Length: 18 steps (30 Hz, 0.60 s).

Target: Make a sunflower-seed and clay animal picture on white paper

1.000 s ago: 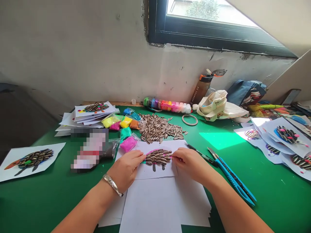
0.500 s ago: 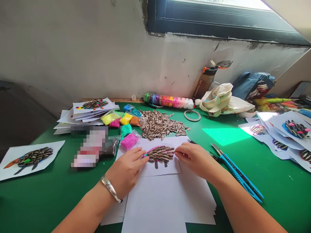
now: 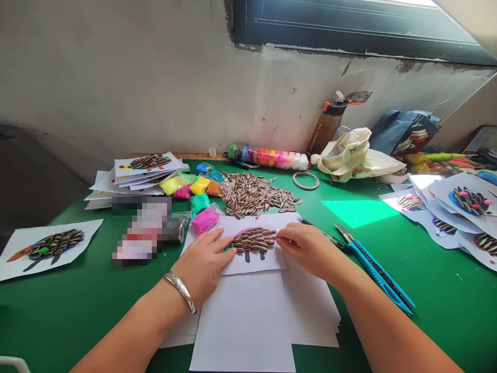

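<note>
A sheet of white paper (image 3: pixel 229 267) lies in front of me with an animal-like figure (image 3: pixel 254 241) on it. Rows of striped sunflower seeds cover its body, edged in pink, with two dark legs below and a bit of green at its left end. My left hand (image 3: pixel 205 259) rests on the paper's left side, fingers stretched out and tips beside the green part. At the figure's right end, my right hand (image 3: pixel 305 248) has thumb and fingertips pinched together; whatever they hold is hidden. Behind the paper spreads a pile of loose sunflower seeds (image 3: pixel 256 194).
Blank paper sheets (image 3: pixel 243 321) lie below the figure. Right of my right hand are a blue utility knife (image 3: pixel 373 269) and a tape roll (image 3: pixel 306 180). Clay packets (image 3: pixel 205 220) sit behind my left hand. Finished seed pictures (image 3: pixel 54 248) lie at both sides; a bottle (image 3: pixel 326 127) stands behind.
The whole view has shifted slightly, so things sit a little higher in the picture. Both hands stay at the figure's two ends, the right still pinched, with hardly any movement.
</note>
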Tool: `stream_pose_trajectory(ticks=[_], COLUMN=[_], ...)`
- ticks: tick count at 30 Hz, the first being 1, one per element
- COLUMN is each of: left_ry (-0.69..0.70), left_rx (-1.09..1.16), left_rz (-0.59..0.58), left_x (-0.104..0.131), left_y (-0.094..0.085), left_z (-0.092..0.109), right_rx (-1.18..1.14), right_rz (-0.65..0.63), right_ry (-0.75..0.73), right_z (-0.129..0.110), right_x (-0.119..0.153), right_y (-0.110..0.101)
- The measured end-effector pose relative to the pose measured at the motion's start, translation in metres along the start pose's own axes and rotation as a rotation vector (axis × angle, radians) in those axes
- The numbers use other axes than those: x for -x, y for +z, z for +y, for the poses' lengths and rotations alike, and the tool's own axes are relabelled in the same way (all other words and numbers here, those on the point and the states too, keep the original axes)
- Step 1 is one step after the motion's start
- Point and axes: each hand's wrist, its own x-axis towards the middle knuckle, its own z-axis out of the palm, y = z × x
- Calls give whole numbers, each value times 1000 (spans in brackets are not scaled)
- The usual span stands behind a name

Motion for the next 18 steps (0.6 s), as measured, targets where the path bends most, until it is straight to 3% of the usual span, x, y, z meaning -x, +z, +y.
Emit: stream_pose_trajectory(ticks=[8, 18], left_ry=[-2, -37], left_rx=[13, 84], left_rz=[-2, 169], left_x=[-1, -7], left_y=[-10, -20], left_z=[3, -3], right_rx=[3, 62], right_rz=[15, -26], right_ry=[-20, -42], right_z=[-2, -14], right_x=[1, 5], right_y=[2, 5])
